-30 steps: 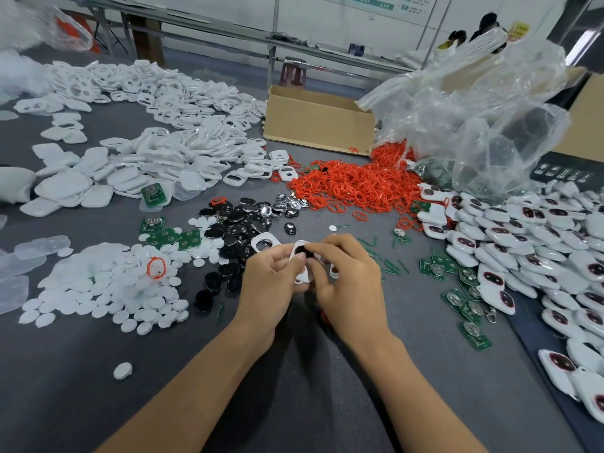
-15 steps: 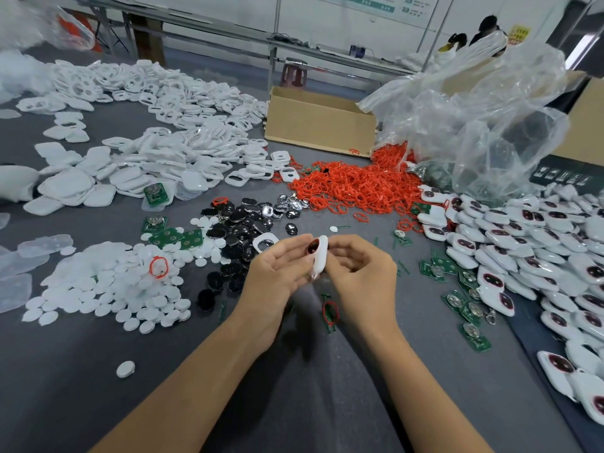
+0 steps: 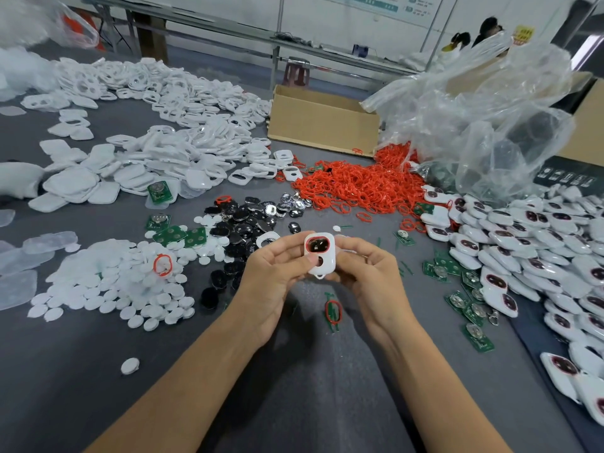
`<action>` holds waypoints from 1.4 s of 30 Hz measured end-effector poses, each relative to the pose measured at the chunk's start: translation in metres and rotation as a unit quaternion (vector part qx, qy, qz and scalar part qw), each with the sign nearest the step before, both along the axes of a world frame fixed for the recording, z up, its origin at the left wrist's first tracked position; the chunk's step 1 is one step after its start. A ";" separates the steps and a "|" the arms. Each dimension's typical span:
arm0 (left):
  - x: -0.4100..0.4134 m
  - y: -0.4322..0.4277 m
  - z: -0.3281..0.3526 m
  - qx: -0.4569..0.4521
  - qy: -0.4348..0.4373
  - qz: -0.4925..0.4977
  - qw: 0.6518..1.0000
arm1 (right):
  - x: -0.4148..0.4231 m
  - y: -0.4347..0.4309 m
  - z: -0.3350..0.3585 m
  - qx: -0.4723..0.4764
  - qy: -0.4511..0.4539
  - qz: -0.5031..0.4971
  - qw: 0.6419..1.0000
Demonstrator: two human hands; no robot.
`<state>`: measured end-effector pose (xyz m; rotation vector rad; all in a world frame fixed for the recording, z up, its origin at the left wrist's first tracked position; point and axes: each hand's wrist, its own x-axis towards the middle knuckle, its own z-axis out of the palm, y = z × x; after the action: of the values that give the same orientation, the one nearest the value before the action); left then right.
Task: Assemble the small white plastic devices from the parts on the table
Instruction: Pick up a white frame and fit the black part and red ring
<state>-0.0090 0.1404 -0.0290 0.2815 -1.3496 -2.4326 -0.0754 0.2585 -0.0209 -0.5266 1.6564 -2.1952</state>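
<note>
Your grey table (image 3: pixel 81 371) spreads wide under everything. Far left across it lies the heap of white plastic shell halves (image 3: pixel 157 158), at far right the crumpled clear plastic bag (image 3: pixel 490 119), and below that the pile of finished white devices with dark windows (image 3: pixel 523 256). Between them sits the mound of thin red rubber rings (image 3: pixel 359 184). Your left hand (image 3: pixel 271 282) and right hand (image 3: pixel 376 279) meet above the table's middle, fingers curled, pinching the small white rounded plastic device (image 3: pixel 322 256) from both sides, your left thumb (image 3: pixel 300 260) pressing its face. It stands upright, its red-rimmed dark window toward you. One loose red ring (image 3: pixel 333 311) lies on the table below it.
</note>
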 end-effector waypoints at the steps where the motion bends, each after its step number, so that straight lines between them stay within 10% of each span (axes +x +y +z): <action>1: 0.001 0.000 0.000 -0.006 -0.002 -0.001 1.000 | 0.000 0.000 0.000 -0.004 -0.005 0.003 1.000; 42: 0.001 0.002 -0.001 -0.020 -0.028 -0.014 0.999 | -0.003 0.010 0.007 -0.052 -0.108 0.111 0.987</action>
<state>-0.0082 0.1424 -0.0299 0.3238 -1.4345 -2.4344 -0.0782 0.2683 -0.0141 -0.4581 1.3119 -2.1009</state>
